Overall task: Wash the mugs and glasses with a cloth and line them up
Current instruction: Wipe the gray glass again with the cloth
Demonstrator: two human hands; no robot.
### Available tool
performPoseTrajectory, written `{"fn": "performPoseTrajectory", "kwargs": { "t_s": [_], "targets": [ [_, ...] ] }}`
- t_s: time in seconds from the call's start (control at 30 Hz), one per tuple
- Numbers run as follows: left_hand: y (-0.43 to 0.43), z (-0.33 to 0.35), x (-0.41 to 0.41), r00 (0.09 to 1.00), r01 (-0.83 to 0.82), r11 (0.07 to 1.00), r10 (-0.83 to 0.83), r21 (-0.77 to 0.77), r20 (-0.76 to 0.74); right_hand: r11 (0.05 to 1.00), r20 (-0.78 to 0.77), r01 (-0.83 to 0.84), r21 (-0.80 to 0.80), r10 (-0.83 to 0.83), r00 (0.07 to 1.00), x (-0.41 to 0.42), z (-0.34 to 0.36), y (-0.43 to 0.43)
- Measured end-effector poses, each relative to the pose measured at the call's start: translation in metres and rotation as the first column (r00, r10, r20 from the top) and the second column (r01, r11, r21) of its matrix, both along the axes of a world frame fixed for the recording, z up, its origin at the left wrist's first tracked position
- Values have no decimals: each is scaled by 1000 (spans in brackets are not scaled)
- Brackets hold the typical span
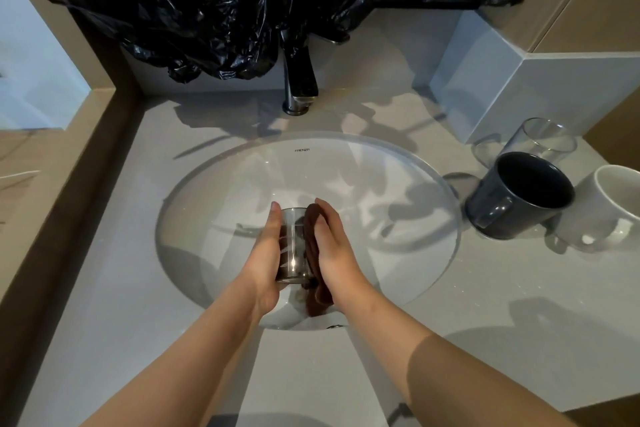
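Note:
Over the white sink point(398, 166) I hold a clear glass point(292, 246) with its mouth pointing away from me. My left hand point(268, 253) grips its left side. A brown cloth point(313, 274) lies against the glass's right side, pressed there by my right hand point(334, 250); the cloth's lower end hangs below the glass. On the counter to the right stand a dark grey mug point(519, 194), a white mug point(602, 208) and another clear glass point(543, 139) behind them.
A dark tap point(299, 83) stands behind the sink, partly under a black plastic sheet point(242, 3) that covers the wall above. A grey ledge block point(519, 87) rises at the right rear. The grey counter point(121, 253) surrounds the basin.

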State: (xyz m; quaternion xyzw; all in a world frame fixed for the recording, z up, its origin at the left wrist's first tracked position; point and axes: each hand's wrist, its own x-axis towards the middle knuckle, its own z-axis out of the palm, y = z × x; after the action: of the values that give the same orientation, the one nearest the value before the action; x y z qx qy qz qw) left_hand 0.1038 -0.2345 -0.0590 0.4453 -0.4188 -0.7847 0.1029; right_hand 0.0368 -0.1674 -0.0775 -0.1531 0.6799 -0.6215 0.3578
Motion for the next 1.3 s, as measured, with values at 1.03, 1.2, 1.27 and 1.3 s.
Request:
{"fn": "performPoseTrajectory", "kwargs": {
  "t_s": [1.03, 1.2, 1.27, 1.3],
  "targets": [
    [5, -5, -2, 999, -21, 999, 20, -50, -26, 981, 248, 151, 125, -178, 952, -14, 6, 6],
    [1, -8, -1, 999, -39, 997, 38, -63, -12, 1000, 83, -7, -13, 8, 997, -1, 7, 3],
    [-1, -6, -1, 999, -33, 999, 33, -34, -18, 1000, 64, 2, -6, -1, 998, -2, 9, 4],
    [-1, -6, -1, 1000, -24, 1000, 24, 3, -15, 999, 92, 32, 7, -33, 995, -4, 10, 5]
  ]
}}
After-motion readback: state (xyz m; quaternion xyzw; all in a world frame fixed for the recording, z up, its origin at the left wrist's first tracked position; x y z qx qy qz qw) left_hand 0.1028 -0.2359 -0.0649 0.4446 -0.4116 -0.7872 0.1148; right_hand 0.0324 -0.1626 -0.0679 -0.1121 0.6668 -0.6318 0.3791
